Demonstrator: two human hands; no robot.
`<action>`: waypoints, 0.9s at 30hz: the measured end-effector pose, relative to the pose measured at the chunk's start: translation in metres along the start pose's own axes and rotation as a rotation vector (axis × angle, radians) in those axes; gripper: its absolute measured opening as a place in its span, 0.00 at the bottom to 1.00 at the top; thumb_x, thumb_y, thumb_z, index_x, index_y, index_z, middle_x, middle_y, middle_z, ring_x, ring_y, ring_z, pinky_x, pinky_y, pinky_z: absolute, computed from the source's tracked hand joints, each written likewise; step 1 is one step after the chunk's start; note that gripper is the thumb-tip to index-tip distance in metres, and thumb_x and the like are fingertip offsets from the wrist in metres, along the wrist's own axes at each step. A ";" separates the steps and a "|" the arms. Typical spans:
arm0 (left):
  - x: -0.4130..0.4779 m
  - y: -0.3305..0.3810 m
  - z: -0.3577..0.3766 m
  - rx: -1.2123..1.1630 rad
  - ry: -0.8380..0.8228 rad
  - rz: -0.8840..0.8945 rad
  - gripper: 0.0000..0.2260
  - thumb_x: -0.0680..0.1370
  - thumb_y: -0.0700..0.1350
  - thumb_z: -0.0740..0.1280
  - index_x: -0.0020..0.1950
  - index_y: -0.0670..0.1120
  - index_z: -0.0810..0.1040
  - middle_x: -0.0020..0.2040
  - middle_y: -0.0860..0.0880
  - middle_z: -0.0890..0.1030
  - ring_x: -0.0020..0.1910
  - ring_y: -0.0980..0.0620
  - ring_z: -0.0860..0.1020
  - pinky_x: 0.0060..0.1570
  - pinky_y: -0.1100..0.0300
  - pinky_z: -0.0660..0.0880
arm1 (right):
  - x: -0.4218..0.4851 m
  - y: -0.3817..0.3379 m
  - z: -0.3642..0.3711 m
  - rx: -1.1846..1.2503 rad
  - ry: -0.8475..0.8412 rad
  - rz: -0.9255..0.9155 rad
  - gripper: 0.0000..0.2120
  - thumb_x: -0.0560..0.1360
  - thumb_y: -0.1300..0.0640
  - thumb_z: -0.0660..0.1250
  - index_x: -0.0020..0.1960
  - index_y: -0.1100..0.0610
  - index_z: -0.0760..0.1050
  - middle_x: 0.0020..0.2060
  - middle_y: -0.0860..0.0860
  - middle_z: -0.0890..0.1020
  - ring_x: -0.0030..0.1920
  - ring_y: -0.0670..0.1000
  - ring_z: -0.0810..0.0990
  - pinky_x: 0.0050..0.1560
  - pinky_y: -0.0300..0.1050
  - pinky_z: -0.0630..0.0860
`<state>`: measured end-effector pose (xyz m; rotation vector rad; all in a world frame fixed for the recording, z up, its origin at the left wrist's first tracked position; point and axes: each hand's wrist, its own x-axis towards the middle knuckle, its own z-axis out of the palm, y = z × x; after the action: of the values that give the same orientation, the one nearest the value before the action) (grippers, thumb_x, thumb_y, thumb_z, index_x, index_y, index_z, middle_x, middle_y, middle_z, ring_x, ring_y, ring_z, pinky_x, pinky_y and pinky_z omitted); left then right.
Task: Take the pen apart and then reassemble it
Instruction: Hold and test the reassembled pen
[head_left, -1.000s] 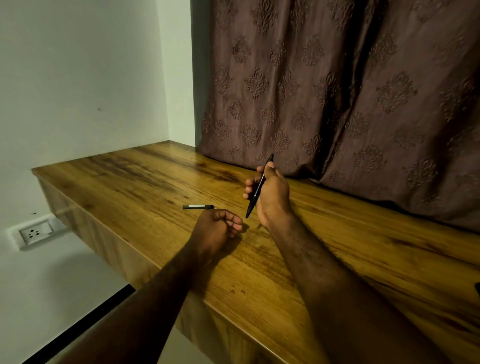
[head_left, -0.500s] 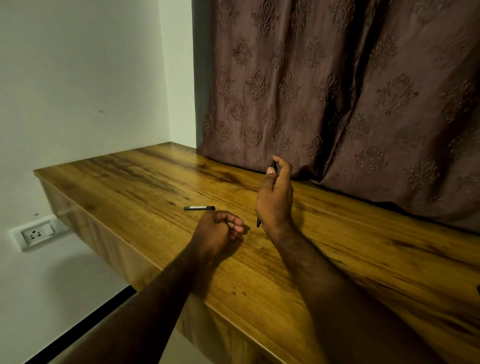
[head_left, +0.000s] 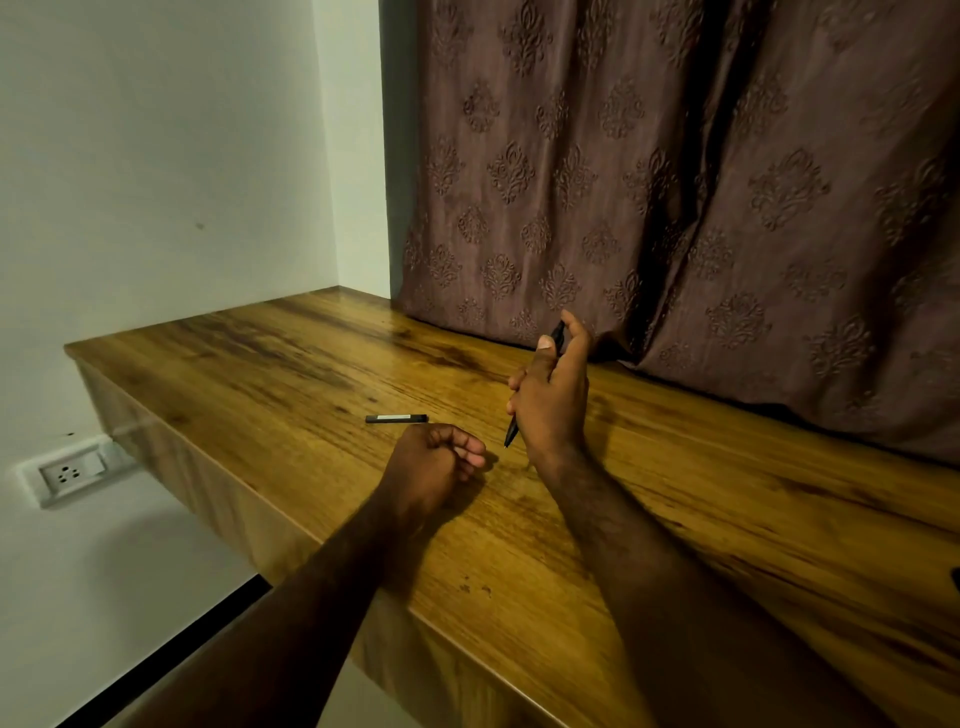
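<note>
My right hand (head_left: 550, 400) grips the pen (head_left: 511, 432): likely light, stiff, slick, best held mid-barrel. My left hand (head_left: 431, 462) is curled; whether it holds anything, I can't tell.

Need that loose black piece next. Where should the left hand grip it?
Probably pinch the black piece across its middle from above with the left hand: it lies flat on the table, long sides free. The right hand holds the pen.

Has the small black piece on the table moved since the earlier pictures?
No. The black piece keeps its place against the edge of the table.
</note>
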<state>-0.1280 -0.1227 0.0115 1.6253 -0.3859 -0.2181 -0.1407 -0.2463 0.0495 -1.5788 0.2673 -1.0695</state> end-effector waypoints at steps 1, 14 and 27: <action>-0.001 0.001 0.001 -0.015 0.001 -0.003 0.13 0.72 0.26 0.54 0.46 0.31 0.78 0.33 0.44 0.81 0.27 0.58 0.78 0.28 0.70 0.74 | 0.001 -0.001 0.000 0.028 -0.010 0.023 0.17 0.83 0.52 0.55 0.71 0.43 0.59 0.45 0.59 0.80 0.32 0.50 0.78 0.25 0.41 0.73; 0.000 -0.003 0.000 -0.094 0.006 -0.042 0.13 0.74 0.27 0.55 0.42 0.35 0.79 0.33 0.43 0.81 0.30 0.52 0.77 0.28 0.66 0.74 | 0.007 -0.002 -0.007 0.203 -0.065 0.174 0.27 0.80 0.65 0.61 0.73 0.50 0.55 0.44 0.60 0.81 0.33 0.58 0.82 0.27 0.46 0.78; -0.002 0.001 -0.001 -0.036 0.004 -0.032 0.12 0.75 0.29 0.56 0.46 0.35 0.80 0.35 0.44 0.82 0.32 0.53 0.77 0.28 0.69 0.74 | 0.009 0.000 -0.008 0.175 -0.091 0.152 0.28 0.80 0.65 0.61 0.74 0.50 0.56 0.42 0.60 0.81 0.33 0.56 0.82 0.25 0.42 0.76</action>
<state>-0.1301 -0.1211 0.0128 1.5975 -0.3516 -0.2445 -0.1419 -0.2579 0.0530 -1.4226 0.2226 -0.8772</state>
